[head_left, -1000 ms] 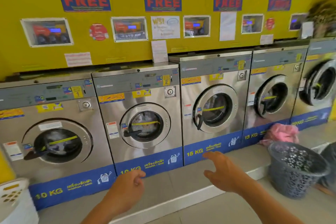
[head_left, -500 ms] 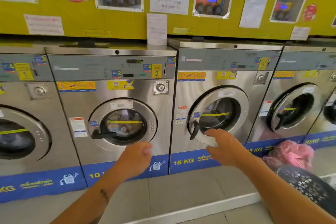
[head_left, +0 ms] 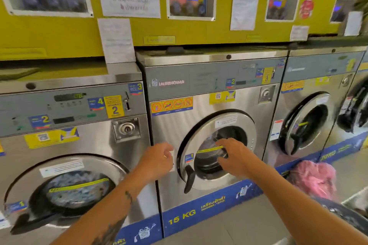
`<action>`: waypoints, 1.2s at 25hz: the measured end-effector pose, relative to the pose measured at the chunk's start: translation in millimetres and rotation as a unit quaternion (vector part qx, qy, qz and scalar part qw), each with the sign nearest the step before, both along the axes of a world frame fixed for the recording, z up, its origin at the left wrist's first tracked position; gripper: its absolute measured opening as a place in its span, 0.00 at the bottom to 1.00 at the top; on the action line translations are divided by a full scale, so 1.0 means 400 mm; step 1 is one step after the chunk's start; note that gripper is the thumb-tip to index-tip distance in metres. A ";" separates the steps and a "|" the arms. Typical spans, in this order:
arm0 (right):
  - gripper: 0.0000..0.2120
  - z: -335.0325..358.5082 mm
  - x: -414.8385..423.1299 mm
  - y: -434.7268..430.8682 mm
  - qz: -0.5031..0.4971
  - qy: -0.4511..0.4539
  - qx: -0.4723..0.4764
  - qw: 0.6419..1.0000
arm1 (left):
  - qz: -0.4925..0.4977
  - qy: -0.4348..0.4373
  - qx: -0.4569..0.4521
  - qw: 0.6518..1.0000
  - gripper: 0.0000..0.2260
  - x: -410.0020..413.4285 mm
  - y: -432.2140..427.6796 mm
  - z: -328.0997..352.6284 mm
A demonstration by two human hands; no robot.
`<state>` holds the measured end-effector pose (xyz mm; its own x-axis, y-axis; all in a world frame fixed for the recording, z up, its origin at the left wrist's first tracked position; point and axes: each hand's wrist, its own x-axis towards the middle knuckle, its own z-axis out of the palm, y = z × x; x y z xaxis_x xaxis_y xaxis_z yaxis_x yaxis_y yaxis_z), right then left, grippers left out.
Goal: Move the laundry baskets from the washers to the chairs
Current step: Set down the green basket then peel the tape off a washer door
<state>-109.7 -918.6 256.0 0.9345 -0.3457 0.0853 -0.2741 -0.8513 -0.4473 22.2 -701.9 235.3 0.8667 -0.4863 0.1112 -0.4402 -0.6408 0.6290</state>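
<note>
Right now the head view looks down at a row of steel front-load washers, and both hands are out in front of the 15 KG washer [head_left: 215,125] in the middle. The right hand [head_left: 233,157] lies over the round door glass [head_left: 211,155], its grip spread, fingers loosely curled and holding nothing; whether it touches the glass I cannot tell. The left hand [head_left: 159,162] hangs just left of the door rim, above the black door handle [head_left: 189,178], its grip half curled and also empty.

The task's thing, a dark laundry basket [head_left: 346,218], shows only as a blurred slice of latticed rim at the near right edge, on the floor by the step. Beside it, further back, sits a pink bundle of cloth [head_left: 314,179].

Judging by the open lattice wall, the basket is thin plastic: light when empty, somewhat springy, not fragile. It would be best taken by the stiffer top rim, one hand on each side. Neither hand is near it, and no chairs are in view.
</note>
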 end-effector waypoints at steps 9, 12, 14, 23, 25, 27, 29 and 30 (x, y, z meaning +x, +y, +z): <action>0.33 -0.017 0.362 -0.371 0.134 0.084 -0.149 0.976 | 0.031 0.037 0.053 0.997 0.35 0.121 -0.448 -0.124; 0.41 -0.064 0.432 -0.426 0.171 0.110 -0.214 0.955 | 0.059 0.015 0.113 0.992 0.45 0.146 -0.529 -0.199; 0.46 -0.119 0.451 -0.446 0.175 0.114 -0.238 0.949 | 0.077 -0.005 0.132 0.988 0.47 0.165 -0.549 -0.242; 0.47 -0.147 0.494 -0.448 0.141 0.034 -0.279 0.949 | 0.126 0.001 -0.027 0.992 0.42 0.172 -0.568 -0.304; 0.47 -0.142 0.469 -0.439 0.139 0.045 -0.277 0.950 | 0.112 0.004 -0.010 0.994 0.40 0.154 -0.553 -0.290; 0.47 -0.133 0.421 -0.425 0.133 0.052 -0.285 0.948 | 0.094 -0.011 0.001 0.996 0.37 0.120 -0.530 -0.283; 0.45 -0.132 0.367 -0.425 0.125 0.048 -0.274 0.952 | 0.076 -0.011 -0.008 0.997 0.33 0.076 -0.514 -0.284; 0.44 -0.134 0.334 -0.427 0.124 0.045 -0.262 0.956 | 0.061 -0.008 -0.022 0.998 0.31 0.045 -0.508 -0.283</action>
<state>23.9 -1089.6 202.3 0.9937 -0.0447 0.1025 -0.0526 -0.9958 0.0750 40.4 -905.2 122.0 0.9167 -0.3723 0.1451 -0.3717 -0.6616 0.6512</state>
